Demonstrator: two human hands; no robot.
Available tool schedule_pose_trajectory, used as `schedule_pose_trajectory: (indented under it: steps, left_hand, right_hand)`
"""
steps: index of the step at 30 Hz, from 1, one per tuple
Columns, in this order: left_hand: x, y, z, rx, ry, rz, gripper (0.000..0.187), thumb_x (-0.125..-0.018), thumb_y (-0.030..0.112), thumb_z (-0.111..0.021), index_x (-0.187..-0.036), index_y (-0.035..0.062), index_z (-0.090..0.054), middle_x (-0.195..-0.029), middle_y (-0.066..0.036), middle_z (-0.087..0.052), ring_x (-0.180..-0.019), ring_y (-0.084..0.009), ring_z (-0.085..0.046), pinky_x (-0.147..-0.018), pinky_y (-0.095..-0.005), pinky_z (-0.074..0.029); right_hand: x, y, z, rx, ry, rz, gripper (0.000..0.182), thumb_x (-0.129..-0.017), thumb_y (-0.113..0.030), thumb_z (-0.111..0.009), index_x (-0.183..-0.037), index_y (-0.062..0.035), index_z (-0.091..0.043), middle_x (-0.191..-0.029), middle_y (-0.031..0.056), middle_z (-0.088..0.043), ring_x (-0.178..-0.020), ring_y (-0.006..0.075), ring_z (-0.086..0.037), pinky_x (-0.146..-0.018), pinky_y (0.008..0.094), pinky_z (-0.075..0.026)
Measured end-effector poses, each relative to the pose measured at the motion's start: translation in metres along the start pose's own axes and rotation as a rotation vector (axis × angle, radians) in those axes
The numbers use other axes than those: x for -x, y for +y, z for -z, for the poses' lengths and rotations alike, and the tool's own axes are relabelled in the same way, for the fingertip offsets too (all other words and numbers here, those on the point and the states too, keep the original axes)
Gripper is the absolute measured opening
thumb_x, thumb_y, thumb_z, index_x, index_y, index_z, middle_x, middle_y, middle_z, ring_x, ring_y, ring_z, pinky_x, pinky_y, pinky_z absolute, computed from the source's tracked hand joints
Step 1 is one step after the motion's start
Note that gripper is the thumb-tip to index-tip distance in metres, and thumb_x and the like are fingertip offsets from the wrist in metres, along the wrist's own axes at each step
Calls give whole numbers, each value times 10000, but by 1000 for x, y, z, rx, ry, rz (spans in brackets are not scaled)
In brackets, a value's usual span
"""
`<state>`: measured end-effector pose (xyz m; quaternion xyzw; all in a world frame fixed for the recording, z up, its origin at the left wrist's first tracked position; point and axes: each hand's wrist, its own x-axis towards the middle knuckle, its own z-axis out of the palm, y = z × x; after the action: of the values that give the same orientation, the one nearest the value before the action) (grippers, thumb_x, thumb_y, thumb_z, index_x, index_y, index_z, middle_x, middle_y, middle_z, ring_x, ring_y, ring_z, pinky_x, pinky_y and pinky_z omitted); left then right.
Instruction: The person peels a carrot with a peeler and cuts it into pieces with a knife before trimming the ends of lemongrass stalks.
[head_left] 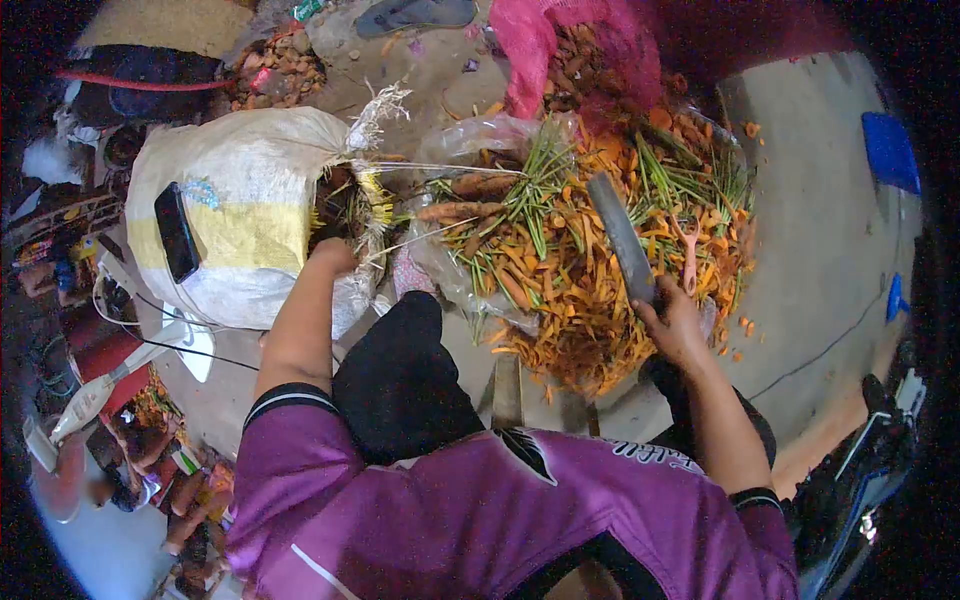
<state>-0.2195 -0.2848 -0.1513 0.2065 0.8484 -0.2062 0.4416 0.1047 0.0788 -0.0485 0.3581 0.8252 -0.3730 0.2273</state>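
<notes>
Carrots (485,186), two near one sack (250,150), one knife (620,235) gripped in right hand (676,322), left hand (335,256) hold unclear

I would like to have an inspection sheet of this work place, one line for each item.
Surface: grey floor, orange bits scattered beside the pile.
Work things: pile of orange cuttings with green stalks, on clear plastic; pink peeler on top; white-and-yellow sack, mouth open.
Clutter: phone on the sack.
Hands: right hand grips a knife; left hand at the sack's mouth, fingers hidden.
Cables: thin dark line on the floor, maybe a cord.
Surroundings: pink mesh beyond the pile; slipper farther off.
</notes>
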Motion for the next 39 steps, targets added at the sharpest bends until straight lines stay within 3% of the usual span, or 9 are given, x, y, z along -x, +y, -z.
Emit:
schedule_pose_trajectory:
  steps: [4,9,12,16,21,26,30,36,39]
  left_hand:
    - [-40,-44,-38,298,-122,43,343,-710,275,-489,-860,-5,-616,-958,-193,-574,-917,-307,-554,-762,-368,-440]
    - [-40,-5,-34,-39,108,18,241,-684,79,-527,-887,-33,-591,-982,-208,-560,-873,-323,-571,-785,-368,-453]
    - [-1,74,30,83,250,-78,389,-752,339,-513,-872,-22,-591,-947,-182,-582,-825,-314,-584,-718,-384,-464]
    - [-47,106,-28,217,-224,-609,559,-701,523,-540,-815,-20,-610,-780,-148,-620,-687,-250,-593,-639,-359,-460]
    - [41,146,71,573,-478,-737,426,-759,415,-554,-786,-7,-605,-678,-86,-604,-599,-139,-564,-556,-282,-444]
    - [91,138,86,935,-670,-763,368,-813,377,-516,-824,15,-579,-685,-41,-585,-585,-112,-536,-555,-227,-429]
    - [143,154,100,829,-335,-1023,393,-818,276,-497,-1137,46,-494,-734,-11,-476,-661,-90,-465,-558,-226,-397]
    - [202,203,166,1102,16,-1104,373,-790,250,-558,-1093,50,-474,-778,-2,-490,-699,-83,-453,-614,-212,-387]
    - [184,205,210,750,274,-979,364,-791,305,-541,-1055,57,-504,-796,-18,-519,-677,-89,-469,-548,-230,-386]
  right_hand:
    - [-2,-3,1,-24,-17,-38,499,-733,-255,-607,-1077,65,-438,-920,234,-564,-873,354,-546,-758,374,-434]
    - [-7,8,-6,-16,-1,-16,510,-735,-281,-606,-1075,59,-434,-889,239,-565,-837,351,-555,-727,386,-438]
    - [-6,3,-3,48,12,13,457,-738,-251,-607,-1039,51,-443,-825,214,-553,-767,313,-545,-679,370,-426]
    - [-10,7,-11,-16,63,67,346,-739,-193,-607,-957,32,-460,-722,155,-539,-659,248,-524,-610,329,-407]
    - [-1,-4,4,0,35,-4,354,-741,-176,-598,-986,38,-460,-816,187,-571,-738,277,-556,-670,332,-419]
    - [0,11,1,-26,104,114,438,-717,-212,-622,-1036,39,-458,-858,229,-567,-814,344,-553,-715,383,-429]
    - [-3,16,-4,-81,113,125,476,-705,-243,-637,-1044,38,-457,-858,246,-564,-815,378,-547,-718,411,-433]
    - [-1,1,1,-19,90,88,499,-712,-269,-623,-1061,39,-445,-917,239,-557,-865,362,-536,-749,410,-420]
    - [0,9,-1,6,110,132,506,-714,-269,-619,-1065,49,-440,-917,238,-558,-870,363,-535,-753,402,-421]
